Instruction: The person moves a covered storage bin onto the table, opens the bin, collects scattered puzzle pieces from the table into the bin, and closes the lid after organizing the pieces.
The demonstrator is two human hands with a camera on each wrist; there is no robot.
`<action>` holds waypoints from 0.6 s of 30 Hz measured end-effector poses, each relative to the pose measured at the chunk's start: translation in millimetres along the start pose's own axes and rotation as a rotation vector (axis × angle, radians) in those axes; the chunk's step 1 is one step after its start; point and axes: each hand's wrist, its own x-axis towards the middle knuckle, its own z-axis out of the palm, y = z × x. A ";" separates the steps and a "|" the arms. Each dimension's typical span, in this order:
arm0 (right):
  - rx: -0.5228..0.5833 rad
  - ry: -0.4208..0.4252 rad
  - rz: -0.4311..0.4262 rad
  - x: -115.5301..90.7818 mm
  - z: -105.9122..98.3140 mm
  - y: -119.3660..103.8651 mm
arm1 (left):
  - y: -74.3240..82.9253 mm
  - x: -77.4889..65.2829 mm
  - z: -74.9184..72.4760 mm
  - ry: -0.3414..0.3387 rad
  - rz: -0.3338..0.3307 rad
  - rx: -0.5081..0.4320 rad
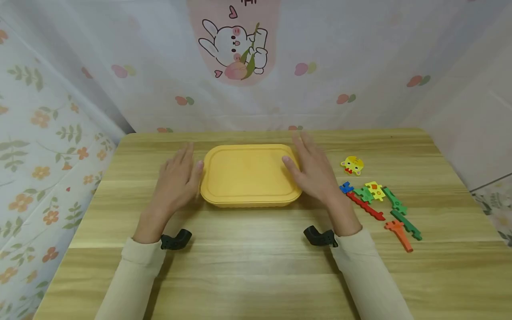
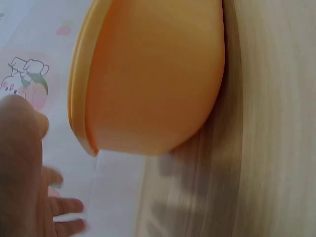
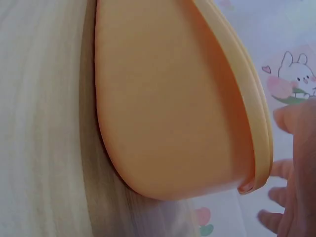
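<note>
A yellow lidded plastic box point(image 1: 250, 173) sits on the wooden table, its lid closed. My left hand point(image 1: 176, 182) is beside the box's left end, fingers straight and pointing away from me, thumb near the rim. At the other end my right hand point(image 1: 316, 171) is slightly blurred, its fingers extended and its thumb over the lid's right edge in the head view. Both wrist views show the box's side wall point(image 2: 153, 74) and overhanging lid rim point(image 3: 247, 94), with the fingers just outside. Neither hand grips anything.
Right of the box lie a yellow animal-face piece point(image 1: 352, 165) and several puzzle-like pieces, among them a red strip point(image 1: 366, 206), a dark green strip point(image 1: 406, 225) and an orange piece point(image 1: 399, 235). A printed curtain point(image 1: 340, 53) hangs behind the table point(image 1: 248, 266).
</note>
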 end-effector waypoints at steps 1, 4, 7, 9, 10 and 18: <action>0.014 -0.009 0.008 -0.5 0.6 -0.7 | 0.7 -1.3 -0.8 -0.008 -0.013 -0.010; 0.031 -0.036 0.049 -2.8 0.3 -3.3 | 3.2 -4.6 -3.0 -0.028 -0.057 -0.041; 0.029 -0.037 0.095 -3.8 -3.8 -6.2 | 6.8 -6.7 -5.4 -0.040 -0.089 -0.048; 0.041 -0.036 0.127 -5.0 -7.7 -9.4 | 9.2 -7.5 -7.5 -0.046 -0.100 -0.054; 0.050 -0.035 0.140 -5.4 -9.2 -10.7 | 10.3 -8.0 -8.8 -0.049 -0.108 -0.058; 0.094 -0.029 0.191 -14.4 -15.2 -15.5 | 20.3 -12.3 -17.3 -0.095 -0.131 -0.123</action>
